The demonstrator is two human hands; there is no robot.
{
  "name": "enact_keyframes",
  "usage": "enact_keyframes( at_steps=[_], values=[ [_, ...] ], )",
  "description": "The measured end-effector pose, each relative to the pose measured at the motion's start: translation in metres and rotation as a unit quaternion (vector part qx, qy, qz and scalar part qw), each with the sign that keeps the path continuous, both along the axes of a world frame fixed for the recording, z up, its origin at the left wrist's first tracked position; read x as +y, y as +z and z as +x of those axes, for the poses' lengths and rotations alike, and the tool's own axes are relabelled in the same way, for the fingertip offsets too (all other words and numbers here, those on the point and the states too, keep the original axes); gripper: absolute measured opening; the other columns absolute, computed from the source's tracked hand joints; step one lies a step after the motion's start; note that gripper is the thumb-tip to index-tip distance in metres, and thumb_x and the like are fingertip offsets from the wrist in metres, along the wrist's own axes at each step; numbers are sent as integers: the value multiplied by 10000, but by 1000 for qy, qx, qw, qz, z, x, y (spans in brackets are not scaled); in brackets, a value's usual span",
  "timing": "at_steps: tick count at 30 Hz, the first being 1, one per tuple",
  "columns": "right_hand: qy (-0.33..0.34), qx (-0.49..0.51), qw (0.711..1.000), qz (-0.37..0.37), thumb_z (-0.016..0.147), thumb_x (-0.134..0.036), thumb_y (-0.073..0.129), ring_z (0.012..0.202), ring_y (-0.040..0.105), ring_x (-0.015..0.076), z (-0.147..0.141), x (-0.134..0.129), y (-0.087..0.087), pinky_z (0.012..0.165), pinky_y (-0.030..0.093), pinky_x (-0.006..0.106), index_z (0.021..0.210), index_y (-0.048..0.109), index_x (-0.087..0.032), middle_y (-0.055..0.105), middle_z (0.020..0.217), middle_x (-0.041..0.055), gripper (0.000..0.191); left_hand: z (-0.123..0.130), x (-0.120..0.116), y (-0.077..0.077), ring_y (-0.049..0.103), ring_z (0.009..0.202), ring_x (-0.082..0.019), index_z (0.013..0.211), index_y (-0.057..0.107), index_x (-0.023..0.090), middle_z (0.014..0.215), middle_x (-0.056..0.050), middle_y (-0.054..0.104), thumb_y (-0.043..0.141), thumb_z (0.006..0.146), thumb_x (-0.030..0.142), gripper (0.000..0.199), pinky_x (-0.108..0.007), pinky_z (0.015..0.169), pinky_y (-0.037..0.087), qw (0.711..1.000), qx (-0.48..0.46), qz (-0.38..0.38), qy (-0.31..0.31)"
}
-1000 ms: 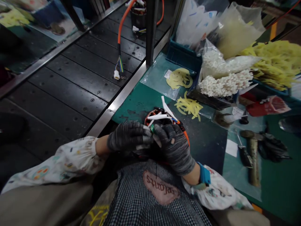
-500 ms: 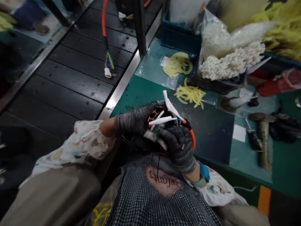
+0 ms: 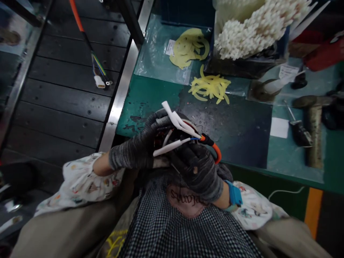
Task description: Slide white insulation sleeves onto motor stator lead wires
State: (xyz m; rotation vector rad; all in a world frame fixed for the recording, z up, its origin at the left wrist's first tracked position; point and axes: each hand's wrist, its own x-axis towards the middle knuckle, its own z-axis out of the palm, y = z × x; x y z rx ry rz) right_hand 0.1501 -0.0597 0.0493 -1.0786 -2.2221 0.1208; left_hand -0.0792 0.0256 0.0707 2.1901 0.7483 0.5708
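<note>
A round motor stator (image 3: 191,124) with reddish copper windings sits at the bench's front edge, close to the checked apron. My left hand (image 3: 141,145), in a grey-black glove, is wrapped round its left side. From the lower right, my right hand (image 3: 200,168), gloved alike, grips the stator with its fingers curled in over the near rim. White sleeves (image 3: 172,147) cover the wire ends standing over the part. These wires, one of them blue, lead into an orange cable (image 3: 217,152) that curves down on the right. My fingertips and the stator's underside are hidden.
Yellow strips (image 3: 211,87) and a plastic bag of yellow pieces (image 3: 186,50) lie on the green bench. Behind them stands a bin (image 3: 242,68) with white sleeves. A hammer (image 3: 315,132) and a screwdriver (image 3: 299,130) rest rightward. Another orange cable (image 3: 76,16) hangs over the dark slatted conveyor (image 3: 64,89).
The view has shifted, so the bench items sit higher in it. My left hand has spread further along the stator's far-left side, and the white sleeves now lean more to the left.
</note>
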Motion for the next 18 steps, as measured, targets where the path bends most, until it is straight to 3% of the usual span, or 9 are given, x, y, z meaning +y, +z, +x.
enact_keyframes(
  at_steps=[4, 7, 12, 16, 18],
  values=[
    [6, 47, 998, -43, 1057, -154, 599, 1026, 720, 250, -1, -6, -8, 832, 658, 387, 1167, 812, -247, 815, 1126, 81, 257, -2, -6, -3, 428, 1628, -404, 1713, 286, 324, 1736, -204, 385, 645, 1046, 619, 813, -595, 1262, 533, 1000, -25, -13, 6],
    [4, 43, 999, -23, 1040, -106, 622, 1030, 713, 230, 3, -9, -9, 877, 656, 358, 1188, 806, -193, 817, 1121, 102, 251, -1, -13, -11, 451, 1614, -398, 1725, 256, 333, 1730, -194, 412, 630, 1048, 624, 826, -606, 1267, 523, 998, -39, 10, 39],
    [29, 59, 998, -8, 992, -95, 712, 1093, 696, 224, 25, -16, 5, 936, 667, 383, 1319, 771, -328, 805, 1168, 27, 405, 3, -23, -18, 293, 1694, -414, 1743, 209, 318, 1796, -165, 315, 497, 1091, 639, 782, -611, 1351, 410, 997, -45, 16, 59],
    [-103, 12, 995, 4, 987, -181, 773, 1320, 663, 299, 39, -13, 10, 1167, 579, 574, 1341, 729, -460, 745, 1368, 8, 453, 15, -24, -11, 288, 1696, -396, 1758, 185, 299, 1792, -149, 312, 483, 1098, 585, 779, -609, 1398, 320, 997, -50, 36, 55],
    [-131, 34, 991, -23, 1032, -250, 728, 1411, 619, 331, 40, -6, 7, 1248, 492, 665, 1438, 662, -452, 709, 1447, 32, 458, 22, -24, -5, 291, 1697, -378, 1764, 183, 266, 1771, -177, 345, 478, 1100, 522, 770, -630, 1410, 270, 996, -42, 70, 41]
  ],
)
